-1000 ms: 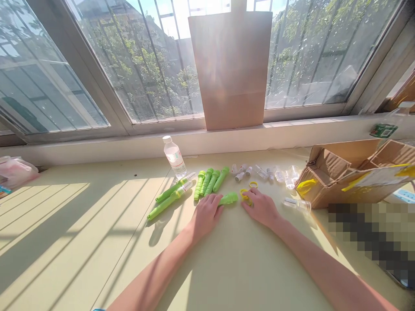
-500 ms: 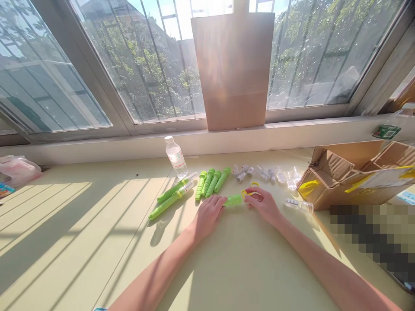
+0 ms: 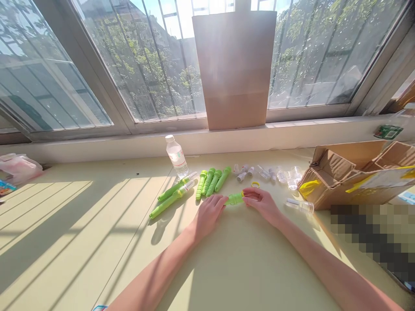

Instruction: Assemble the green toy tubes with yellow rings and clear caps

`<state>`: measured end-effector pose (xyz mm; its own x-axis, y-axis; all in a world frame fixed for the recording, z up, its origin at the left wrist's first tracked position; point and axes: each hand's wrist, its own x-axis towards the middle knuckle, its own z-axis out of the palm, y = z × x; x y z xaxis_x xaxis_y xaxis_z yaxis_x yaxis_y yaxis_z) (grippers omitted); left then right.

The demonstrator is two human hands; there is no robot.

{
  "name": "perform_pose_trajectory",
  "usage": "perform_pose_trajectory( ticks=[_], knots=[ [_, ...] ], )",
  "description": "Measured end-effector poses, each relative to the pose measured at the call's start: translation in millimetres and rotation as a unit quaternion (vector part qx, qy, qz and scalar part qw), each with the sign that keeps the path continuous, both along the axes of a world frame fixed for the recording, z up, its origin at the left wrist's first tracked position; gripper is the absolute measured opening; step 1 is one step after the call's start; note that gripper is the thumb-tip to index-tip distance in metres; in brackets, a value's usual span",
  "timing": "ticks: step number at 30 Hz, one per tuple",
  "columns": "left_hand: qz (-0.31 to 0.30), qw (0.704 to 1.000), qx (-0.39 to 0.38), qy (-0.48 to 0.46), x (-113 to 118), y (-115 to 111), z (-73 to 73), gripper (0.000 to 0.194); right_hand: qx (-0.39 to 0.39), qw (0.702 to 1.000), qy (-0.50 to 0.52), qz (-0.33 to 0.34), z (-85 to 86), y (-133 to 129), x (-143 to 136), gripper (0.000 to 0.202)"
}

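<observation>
Spanning the gap between left hand (image 3: pixel 210 212) and right hand (image 3: pixel 263 207): one green tube (image 3: pixel 234 199), held in the left's curled fingers; yellow ring (image 3: pixel 243 193) at its tip, pinched by the right's nearly closed fingers. Beyond the left hand: capped bottle (image 3: pixel 177 157), standing, contents hard to tell; four green tubes (image 3: pixel 210 183). Right of the right hand: clear cups (image 3: pixel 292 183), grouped; carton (image 3: pixel 359 190), divided into compartments.
</observation>
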<state>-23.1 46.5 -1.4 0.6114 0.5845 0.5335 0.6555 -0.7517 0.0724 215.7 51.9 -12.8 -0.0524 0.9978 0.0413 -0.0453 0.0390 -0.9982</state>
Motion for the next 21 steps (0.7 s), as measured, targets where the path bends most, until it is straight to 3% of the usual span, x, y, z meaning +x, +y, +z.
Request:
perform_pose_trajectory(
  ticks=[12, 21],
  knots=[
    [-0.012, 1.000, 0.000, 0.008, -0.4, 0.2, 0.3, 0.027, -0.001, 1.000, -0.009, 0.006, -5.3, 0.3, 1.0, 0.032],
    [-0.011, 0.999, -0.004, 0.037, -0.5, 0.4, 0.7, 0.028, 0.021, 0.999, -0.036, -0.003, -7.4, -3.2, -3.8, 0.038]
  ],
)
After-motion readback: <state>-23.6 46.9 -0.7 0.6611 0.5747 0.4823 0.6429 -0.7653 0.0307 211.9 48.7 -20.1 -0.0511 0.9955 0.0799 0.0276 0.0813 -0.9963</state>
